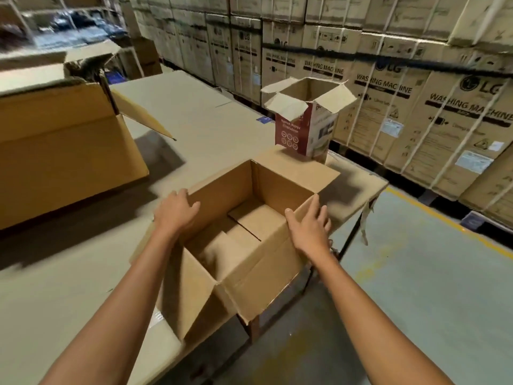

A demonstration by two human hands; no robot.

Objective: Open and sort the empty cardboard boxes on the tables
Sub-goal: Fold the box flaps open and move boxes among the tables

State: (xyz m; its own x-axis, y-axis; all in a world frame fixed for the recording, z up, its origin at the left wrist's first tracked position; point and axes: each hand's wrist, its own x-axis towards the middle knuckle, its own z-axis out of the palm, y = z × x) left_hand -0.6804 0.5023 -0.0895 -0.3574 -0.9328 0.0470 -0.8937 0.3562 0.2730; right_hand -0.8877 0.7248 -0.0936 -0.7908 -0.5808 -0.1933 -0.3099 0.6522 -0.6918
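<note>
Holding the plain brown box (249,273) at both sides, the person appears to be at the end of the opening step. All four of its top flaps are folded outward and its inside shows nothing but the bottom flaps. The left hand (173,211) straddles the box's left rim, thumb toward the inside and fingers over the outer side, gripping the wall. The right hand (308,229) does the same on the right rim, thumb inside and fingers outside.

The box rests on the table (194,118). Its near right corner and near flap seem to hang past the table's edge, above the floor (416,287).

Sorting comes next, I judge. That calls for a firm two-handed lift or slide, keeping weight away from the overhanging corner so the box does not tip off.

Just behind the brown box, touching or almost touching its far flap, stands an upright printed box (290,132) with its flaps open. A large carton (61,151) sits well to the left of the brown box. Open tabletop lies between them, the likeliest room for moving. Stacked washing-machine cartons (444,120) wall off the far right.
</note>
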